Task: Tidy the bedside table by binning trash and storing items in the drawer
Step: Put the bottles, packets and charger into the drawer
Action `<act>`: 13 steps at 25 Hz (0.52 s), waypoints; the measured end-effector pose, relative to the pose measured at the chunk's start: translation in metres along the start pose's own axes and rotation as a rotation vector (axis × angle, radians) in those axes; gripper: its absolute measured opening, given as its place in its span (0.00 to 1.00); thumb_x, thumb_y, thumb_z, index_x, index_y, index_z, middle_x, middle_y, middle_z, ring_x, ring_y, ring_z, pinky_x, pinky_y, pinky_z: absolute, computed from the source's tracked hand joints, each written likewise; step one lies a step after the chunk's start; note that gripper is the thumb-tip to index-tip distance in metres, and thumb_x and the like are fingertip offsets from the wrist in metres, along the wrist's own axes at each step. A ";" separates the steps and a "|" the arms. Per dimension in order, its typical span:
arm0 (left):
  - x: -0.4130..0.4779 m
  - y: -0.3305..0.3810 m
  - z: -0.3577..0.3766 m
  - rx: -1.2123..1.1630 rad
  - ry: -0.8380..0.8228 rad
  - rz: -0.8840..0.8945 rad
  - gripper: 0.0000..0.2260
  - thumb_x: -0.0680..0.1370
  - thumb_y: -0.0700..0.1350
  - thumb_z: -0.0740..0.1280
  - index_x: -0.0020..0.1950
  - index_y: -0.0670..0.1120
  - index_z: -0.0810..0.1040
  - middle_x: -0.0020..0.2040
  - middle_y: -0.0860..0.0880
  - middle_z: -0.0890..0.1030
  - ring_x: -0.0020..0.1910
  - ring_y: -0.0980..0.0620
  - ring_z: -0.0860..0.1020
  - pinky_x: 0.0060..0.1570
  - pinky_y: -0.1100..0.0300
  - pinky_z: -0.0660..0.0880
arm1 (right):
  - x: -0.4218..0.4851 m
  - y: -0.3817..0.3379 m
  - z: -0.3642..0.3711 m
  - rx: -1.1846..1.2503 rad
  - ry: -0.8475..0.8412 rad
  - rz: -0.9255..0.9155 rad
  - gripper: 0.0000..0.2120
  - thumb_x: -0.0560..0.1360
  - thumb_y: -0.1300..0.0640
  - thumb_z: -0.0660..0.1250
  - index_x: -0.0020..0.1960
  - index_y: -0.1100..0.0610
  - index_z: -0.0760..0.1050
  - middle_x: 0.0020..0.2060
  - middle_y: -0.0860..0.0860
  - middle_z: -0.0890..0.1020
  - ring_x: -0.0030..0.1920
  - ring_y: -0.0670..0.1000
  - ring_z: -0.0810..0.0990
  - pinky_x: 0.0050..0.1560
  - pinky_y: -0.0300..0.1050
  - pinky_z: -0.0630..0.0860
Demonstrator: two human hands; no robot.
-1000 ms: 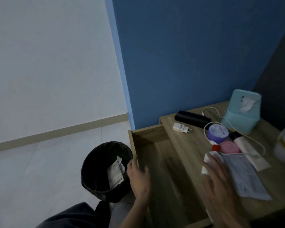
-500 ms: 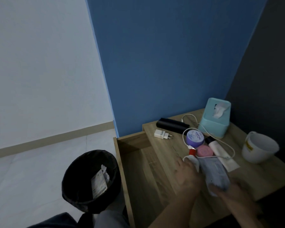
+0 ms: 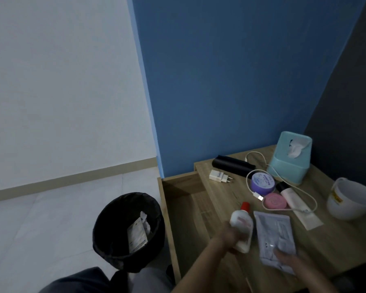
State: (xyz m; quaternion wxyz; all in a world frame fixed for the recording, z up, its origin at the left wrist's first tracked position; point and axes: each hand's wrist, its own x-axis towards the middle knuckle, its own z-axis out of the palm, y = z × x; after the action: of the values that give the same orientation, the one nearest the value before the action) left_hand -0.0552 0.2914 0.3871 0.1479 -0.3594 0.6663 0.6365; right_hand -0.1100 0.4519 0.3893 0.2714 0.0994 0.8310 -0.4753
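Left hand: my left hand (image 3: 230,236) has come off the drawer edge onto the white bottle (image 3: 242,228) with the red cap; fingers wrapped around its lower half, blurred with motion.
Right hand: my right hand (image 3: 287,260) was flat on the sachet (image 3: 274,237); now its fingertips pinch the near end, though how firmly I cannot tell.
Drawer: drawer (image 3: 186,212) stands open at 9 o'clock of the bottle.
Bin: bin (image 3: 128,231) further out at 9 o'clock, wrapper inside.
Meaning: bottle likely drawer-bound, sachet likely trash.

Dim room: white wall (image 3: 61,81) meets blue wall (image 3: 230,81); pale, perhaps tiled floor (image 3: 40,225); beige skirting (image 3: 72,178).
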 end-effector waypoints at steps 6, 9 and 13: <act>-0.013 -0.044 -0.065 -0.556 0.297 -0.118 0.20 0.77 0.43 0.64 0.67 0.41 0.65 0.54 0.42 0.75 0.41 0.50 0.75 0.33 0.60 0.73 | -0.021 -0.013 0.062 0.082 -0.223 -0.130 0.21 0.70 0.63 0.70 0.61 0.69 0.70 0.38 0.56 0.77 0.33 0.49 0.80 0.32 0.44 0.76; -0.003 -0.060 -0.075 -0.636 0.375 -0.209 0.18 0.79 0.42 0.62 0.67 0.41 0.65 0.56 0.40 0.74 0.41 0.49 0.76 0.33 0.59 0.75 | -0.018 -0.019 0.110 -0.099 -0.162 -0.222 0.18 0.76 0.64 0.60 0.65 0.62 0.65 0.54 0.61 0.77 0.50 0.59 0.78 0.38 0.45 0.72; 0.020 -0.076 -0.067 -0.615 0.460 -0.364 0.16 0.79 0.49 0.62 0.61 0.41 0.72 0.51 0.43 0.78 0.50 0.45 0.79 0.33 0.62 0.71 | -0.010 -0.003 0.172 -0.413 -0.084 -0.355 0.16 0.76 0.62 0.59 0.63 0.65 0.66 0.57 0.63 0.76 0.56 0.59 0.77 0.52 0.48 0.72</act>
State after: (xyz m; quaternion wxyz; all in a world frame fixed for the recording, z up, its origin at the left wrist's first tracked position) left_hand -0.0007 0.2266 0.3269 -0.0089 -0.6311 0.3869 0.6722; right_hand -0.0413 0.3061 0.3280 0.2328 -0.1250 0.9026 -0.3397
